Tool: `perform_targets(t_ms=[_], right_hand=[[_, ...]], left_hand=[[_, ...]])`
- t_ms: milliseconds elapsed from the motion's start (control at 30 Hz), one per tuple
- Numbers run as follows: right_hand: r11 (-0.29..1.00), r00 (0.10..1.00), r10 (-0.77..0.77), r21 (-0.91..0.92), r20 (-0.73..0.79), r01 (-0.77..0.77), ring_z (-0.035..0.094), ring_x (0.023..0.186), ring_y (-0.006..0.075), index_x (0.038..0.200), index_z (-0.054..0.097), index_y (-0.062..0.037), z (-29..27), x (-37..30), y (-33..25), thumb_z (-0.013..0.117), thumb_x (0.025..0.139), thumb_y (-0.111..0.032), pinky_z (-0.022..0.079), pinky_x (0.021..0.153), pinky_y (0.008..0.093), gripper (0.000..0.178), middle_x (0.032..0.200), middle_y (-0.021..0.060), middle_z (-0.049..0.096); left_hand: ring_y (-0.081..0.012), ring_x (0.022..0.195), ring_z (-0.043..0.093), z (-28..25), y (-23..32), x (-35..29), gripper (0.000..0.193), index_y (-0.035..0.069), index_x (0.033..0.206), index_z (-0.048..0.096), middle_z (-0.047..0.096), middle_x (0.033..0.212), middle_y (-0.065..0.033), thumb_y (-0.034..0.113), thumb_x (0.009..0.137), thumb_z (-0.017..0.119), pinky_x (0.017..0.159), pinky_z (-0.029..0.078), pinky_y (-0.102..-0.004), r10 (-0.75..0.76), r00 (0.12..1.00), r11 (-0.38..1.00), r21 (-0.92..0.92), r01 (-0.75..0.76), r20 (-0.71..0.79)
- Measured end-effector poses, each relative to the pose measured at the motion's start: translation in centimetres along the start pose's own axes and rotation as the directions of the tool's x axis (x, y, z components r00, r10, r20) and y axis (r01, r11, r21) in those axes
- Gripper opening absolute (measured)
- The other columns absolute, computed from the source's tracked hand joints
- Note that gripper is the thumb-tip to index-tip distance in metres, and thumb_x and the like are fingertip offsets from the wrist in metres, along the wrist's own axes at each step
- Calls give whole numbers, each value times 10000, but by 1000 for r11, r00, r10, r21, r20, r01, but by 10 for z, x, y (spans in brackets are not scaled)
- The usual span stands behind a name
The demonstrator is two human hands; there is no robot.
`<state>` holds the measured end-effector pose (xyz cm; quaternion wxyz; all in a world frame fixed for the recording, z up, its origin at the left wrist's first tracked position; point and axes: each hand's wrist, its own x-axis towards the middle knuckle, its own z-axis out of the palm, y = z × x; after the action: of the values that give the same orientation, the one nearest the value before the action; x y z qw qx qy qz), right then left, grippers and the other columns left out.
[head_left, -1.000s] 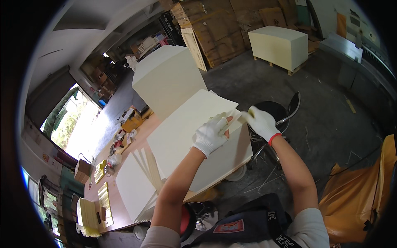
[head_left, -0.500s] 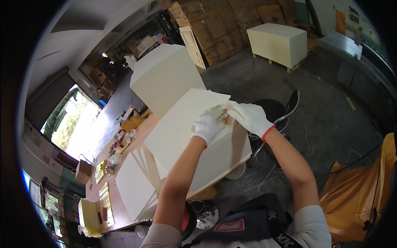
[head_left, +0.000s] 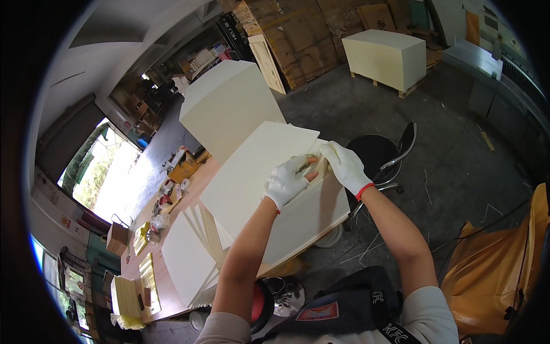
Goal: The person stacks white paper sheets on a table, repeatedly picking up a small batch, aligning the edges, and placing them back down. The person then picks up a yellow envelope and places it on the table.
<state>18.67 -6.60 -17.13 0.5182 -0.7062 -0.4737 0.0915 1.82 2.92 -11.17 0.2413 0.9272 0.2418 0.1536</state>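
A thick stack of cream sheets (head_left: 258,157) lies on the table in front of me. Both my hands, in white knitted gloves, are at its right end. My left hand (head_left: 289,179) has a bare thumb and forefinger, curled about the lifted sheet edges. From the other side my right hand (head_left: 342,163), its glove cuffed in red, is closed on the corner of those sheets. The edges between my hands look bent and slightly fanned. The right fingertips are partly hidden behind the sheets.
Left of the stack, fanned white sheets (head_left: 186,246) lie on the wooden table (head_left: 166,304), with tape rolls (head_left: 184,184) farther back. A taller cream stack (head_left: 232,106) stands beyond. A black chair (head_left: 375,155) is close on the right, and a pallet stack (head_left: 384,60) stands behind.
My left hand has shifted slightly down and left, and its bare thumb and forefinger are farther apart. My right hand has tilted more upright and drawn slightly left at the sheet corner.
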Motion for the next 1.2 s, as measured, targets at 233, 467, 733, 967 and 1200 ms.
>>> perform_targets(t_ms=[233, 467, 733, 967, 1200], right_hand=[[999, 1000, -3, -42, 5, 3, 669, 859, 416, 1145, 623, -122, -4, -5, -10, 332, 1047, -549, 488, 737, 504, 525, 884, 204, 703], [999, 1000, 6, -36, 12, -5, 667, 843, 415, 1102, 610, -119, -3, -3, -5, 331, 1048, -547, 482, 718, 509, 514, 860, 200, 698], [999, 1000, 22, -36, 10, -21, 668, 854, 416, 1101, 611, -119, -3, -4, -6, 328, 1048, -545, 485, 721, 504, 514, 878, 195, 703], [1000, 1000, 20, -24, 20, -19, 667, 845, 418, 1117, 597, -125, -2, -3, -5, 341, 1049, -535, 482, 710, 516, 488, 873, 197, 699], [999, 1000, 29, -32, 0, -29, 663, 833, 418, 1101, 592, -127, 0, -3, -1, 354, 1046, -528, 477, 704, 521, 469, 853, 194, 691]], left_hand=[[-302, 1065, 684, 2, 5, -4, 364, 159, 1282, 681, 717, 1143, -152, 225, 924, 675, 929, 517, -365, -14, 996, 998, -57, 10, -83], [-308, 952, 687, 0, 11, -4, 345, 186, 1242, 698, 713, 1031, -132, 260, 905, 710, 853, 528, -388, 2, 1000, 992, 125, -1, -6], [-299, 932, 691, -2, 13, -4, 337, 186, 1248, 699, 715, 1036, -132, 254, 917, 698, 837, 525, -376, -26, 1000, 996, 82, 26, 2], [-307, 939, 692, 5, -8, -1, 292, 174, 1233, 701, 718, 1077, -135, 206, 948, 644, 844, 527, -374, 62, 996, 998, 20, -61, -70], [-325, 936, 696, 1, 11, -5, 303, 167, 1197, 704, 721, 1057, -122, 259, 908, 702, 838, 539, -394, 41, 999, 990, 137, -37, -29]])
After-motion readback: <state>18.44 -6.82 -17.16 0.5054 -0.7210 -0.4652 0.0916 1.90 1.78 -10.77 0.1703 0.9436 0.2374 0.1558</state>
